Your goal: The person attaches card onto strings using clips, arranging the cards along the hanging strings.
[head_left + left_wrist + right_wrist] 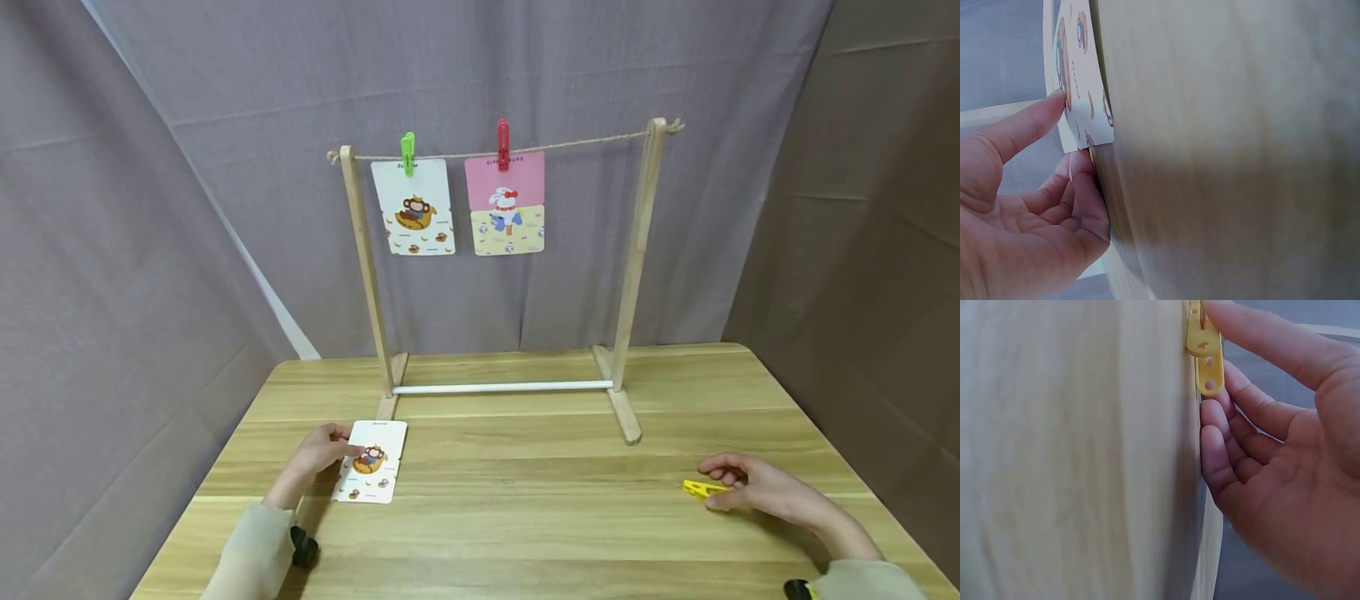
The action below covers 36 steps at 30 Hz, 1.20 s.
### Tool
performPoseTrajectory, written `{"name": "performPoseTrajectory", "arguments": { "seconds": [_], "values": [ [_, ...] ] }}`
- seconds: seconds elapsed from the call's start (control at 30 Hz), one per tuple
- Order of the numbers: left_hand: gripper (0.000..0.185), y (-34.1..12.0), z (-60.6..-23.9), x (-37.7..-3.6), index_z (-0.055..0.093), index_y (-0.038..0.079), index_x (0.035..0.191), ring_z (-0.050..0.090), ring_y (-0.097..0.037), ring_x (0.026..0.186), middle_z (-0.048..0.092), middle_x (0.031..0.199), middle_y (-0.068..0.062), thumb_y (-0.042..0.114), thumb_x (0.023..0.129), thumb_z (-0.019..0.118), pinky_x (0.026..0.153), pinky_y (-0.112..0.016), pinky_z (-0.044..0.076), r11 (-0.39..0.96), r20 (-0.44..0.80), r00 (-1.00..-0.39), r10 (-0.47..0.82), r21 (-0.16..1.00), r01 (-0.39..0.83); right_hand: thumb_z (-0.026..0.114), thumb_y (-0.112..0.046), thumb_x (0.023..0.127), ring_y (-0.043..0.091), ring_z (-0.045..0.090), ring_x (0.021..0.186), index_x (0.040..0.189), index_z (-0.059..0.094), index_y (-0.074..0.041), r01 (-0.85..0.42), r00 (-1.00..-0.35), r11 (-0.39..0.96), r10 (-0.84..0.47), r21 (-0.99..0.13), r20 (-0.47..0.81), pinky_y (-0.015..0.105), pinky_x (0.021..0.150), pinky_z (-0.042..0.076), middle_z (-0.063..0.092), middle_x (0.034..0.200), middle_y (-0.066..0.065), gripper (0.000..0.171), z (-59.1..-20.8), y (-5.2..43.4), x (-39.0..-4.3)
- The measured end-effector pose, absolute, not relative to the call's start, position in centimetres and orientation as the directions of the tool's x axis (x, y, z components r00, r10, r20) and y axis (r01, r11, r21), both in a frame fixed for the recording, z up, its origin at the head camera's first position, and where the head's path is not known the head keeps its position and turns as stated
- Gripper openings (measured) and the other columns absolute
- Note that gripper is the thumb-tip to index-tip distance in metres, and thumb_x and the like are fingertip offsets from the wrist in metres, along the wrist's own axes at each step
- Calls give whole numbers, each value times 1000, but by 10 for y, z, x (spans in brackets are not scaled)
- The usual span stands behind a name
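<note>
On the left of the table a white card with a monkey-and-banana print (386, 483) lies beside the left hand (318, 454). In the left wrist view the thumb (1047, 115) rests on the card's printed face while the other fingers curl at its edge, so the hand pinches it. Far to the right, the right hand (765, 492) holds a yellow clothespin (696, 488) low over the table, between thumb and fingers. Its two handle ends, each with a hole, show in the right wrist view; part of the clothespin (1210, 375) is cut off by the frame's top.
A wooden stand (632, 292) with a rope (592, 143) rises at the back. From the rope hang another monkey card (414, 229) under a green clothespin (408, 154) and a pink-and-yellow rabbit card (487, 187) under a red clothespin (503, 146). Grey cloth (262, 75) surrounds the table (510, 517).
</note>
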<state>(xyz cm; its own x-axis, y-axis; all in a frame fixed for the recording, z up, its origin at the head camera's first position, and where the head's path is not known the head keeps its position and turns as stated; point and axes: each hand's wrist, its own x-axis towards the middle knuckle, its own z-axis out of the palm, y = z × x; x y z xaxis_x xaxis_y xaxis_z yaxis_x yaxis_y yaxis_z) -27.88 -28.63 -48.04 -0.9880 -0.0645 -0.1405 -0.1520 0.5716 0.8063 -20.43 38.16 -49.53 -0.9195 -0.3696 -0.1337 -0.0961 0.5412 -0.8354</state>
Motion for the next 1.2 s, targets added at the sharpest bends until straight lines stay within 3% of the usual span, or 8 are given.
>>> {"name": "performPoseTrajectory", "arguments": {
  "seconds": [0.17,0.4,0.6,0.83,1.0,1.2],
  "values": [
    [40,-287,-481,-279,58,-11,108,51,-19,79,57,89,-9,7,81,80,67,-28,42,566,-150,-987,-64,809,-160,78,-12,87,8,46,86,126,51,17,-68,-919,534,-363,-842,-156,23,71,43,53,102,12,55,-494,379,-205],
    [39,-288,-478,-278,57,-10,106,49,-18,75,56,86,-8,8,81,80,65,-29,41,563,-148,-987,-56,812,-154,79,-10,86,6,43,82,121,53,16,-126,-913,538,-392,-833,-115,24,67,40,50,98,10,51,-496,377,-207],
    [39,-290,-479,-278,59,-6,101,49,-18,76,56,85,-7,14,79,83,65,-27,41,565,-143,-989,-27,814,-134,78,-7,86,5,41,80,115,55,14,-155,-907,559,-407,-814,-106,24,65,38,50,95,8,42,-494,379,-207],
    [29,-288,-479,-280,60,-3,98,47,-16,71,54,81,-4,12,83,80,61,-27,40,582,-169,-984,-56,796,-170,79,-11,85,4,41,74,107,63,7,-201,-923,624,-380,-755,-68,25,61,36,49,86,5,32,-492,376,-205],
    [26,-288,-479,-281,60,0,94,46,-16,69,52,78,-3,13,84,80,60,-27,39,593,-175,-983,-60,786,-176,79,-13,85,4,43,73,106,66,3,-217,-930,645,-365,-733,-46,24,61,37,51,85,4,29,-491,375,-204],
    [31,-287,-481,-281,59,-5,101,47,-17,72,53,83,-6,11,84,79,63,-28,40,591,-170,-984,-63,787,-173,76,-16,90,6,46,75,111,65,2,-168,-938,649,-338,-742,-83,24,62,39,54,88,5,30,-491,377,-204]
  ]
}}
